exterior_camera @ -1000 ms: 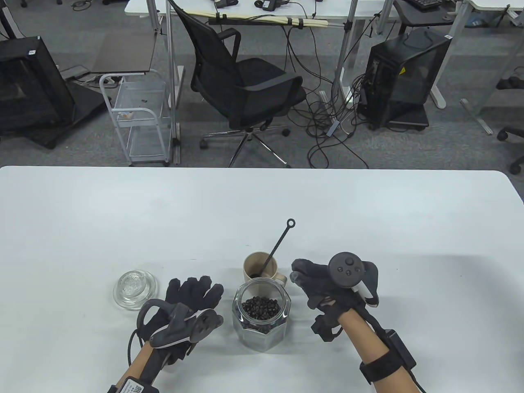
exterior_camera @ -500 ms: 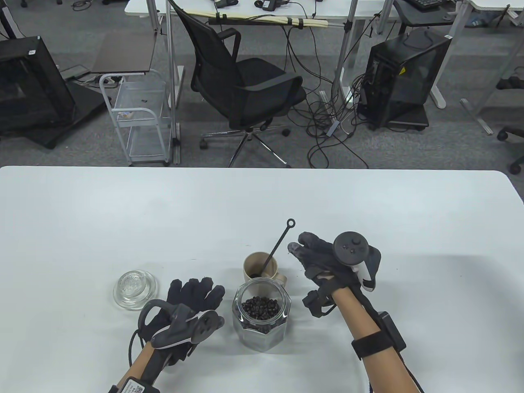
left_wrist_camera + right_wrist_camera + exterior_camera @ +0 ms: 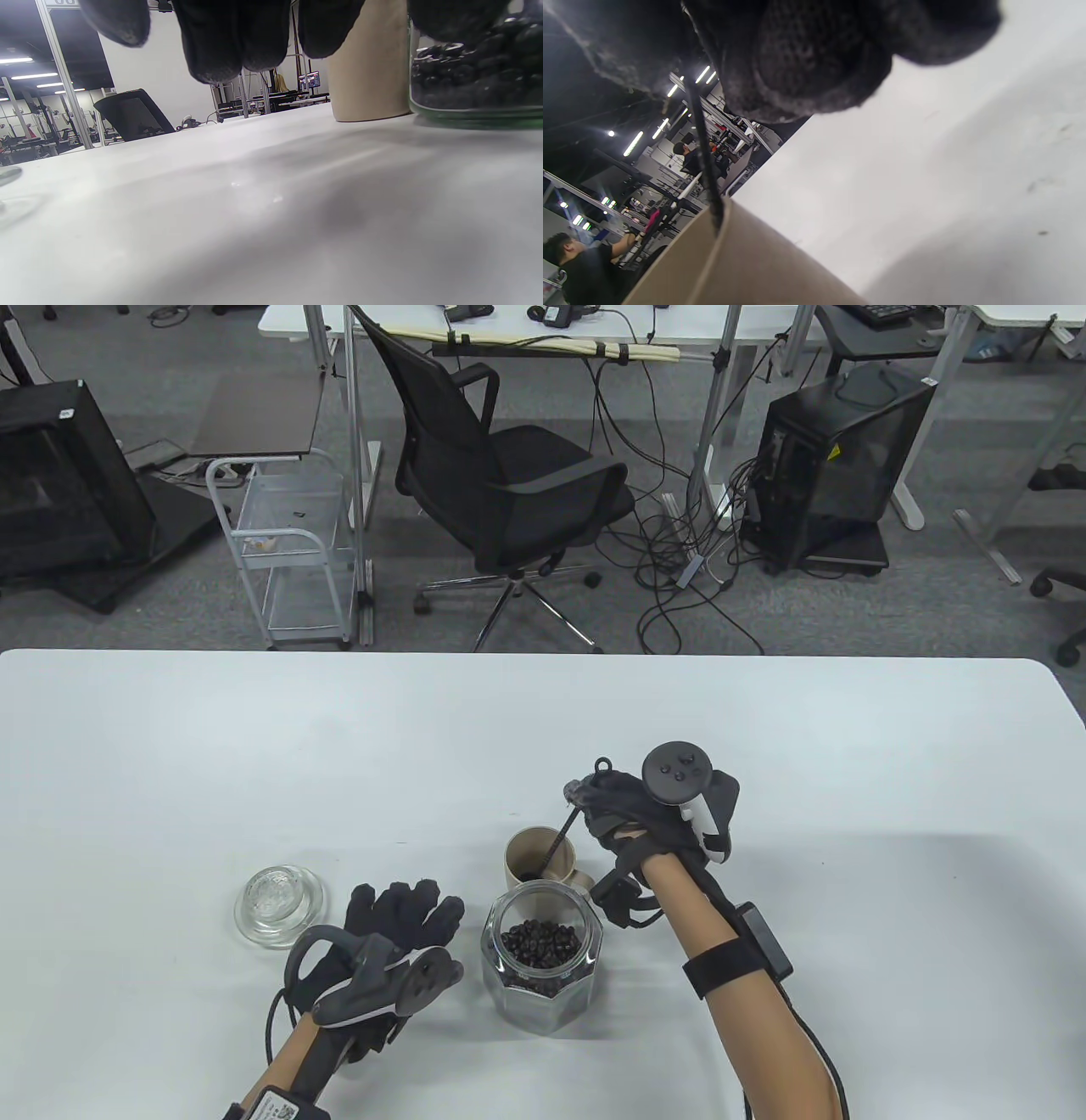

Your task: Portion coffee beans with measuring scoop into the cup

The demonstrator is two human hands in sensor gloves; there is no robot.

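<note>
Your right hand (image 3: 624, 806) pinches the thin black measuring scoop's (image 3: 562, 838) handle, its bowl inside the beige cup (image 3: 528, 850) behind the lidless glass jar of coffee beans (image 3: 541, 950). Your left hand (image 3: 399, 918) rests flat and relaxed on the white desk (image 3: 254, 746). No beans show in the cup, so by my reading the portioning is barely begun.

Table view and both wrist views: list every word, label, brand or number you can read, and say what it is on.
No text can be read in any view.
White label with a QR-like code on the left wrist strap: print too small.
Yellow sticker on the black cabinet on the floor: too small.
White tag on the black box at left: too small.
Jar, cup, scoop, lid: no markings.
</note>
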